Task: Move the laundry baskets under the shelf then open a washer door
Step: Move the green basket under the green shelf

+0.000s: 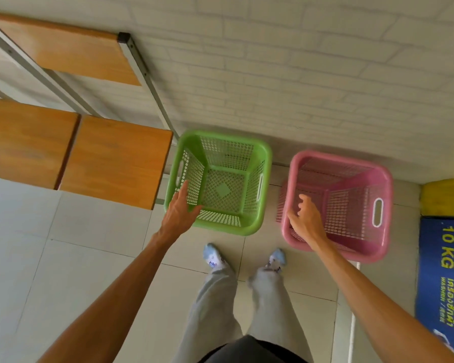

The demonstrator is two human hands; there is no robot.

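Partly cropped: blue washer [442, 279].

There is one view only, from the person's head, looking steeply down and forward with a wide angle. It faces the white brick wall [299, 61], taking in the tiled floor [63, 258], both outstretched arms and the person's own legs, all close below the lens.

The green basket [249, 229] and pink basket [378, 254] were perforated plastic with smooth, faintly glossy rims. The shelf boards [110, 161] looked like matt orange-brown wood grain — set on a pale painted metal frame [147, 77]. Smooth floor tiles [95, 224] — brick-textured matt wall [299, 74].
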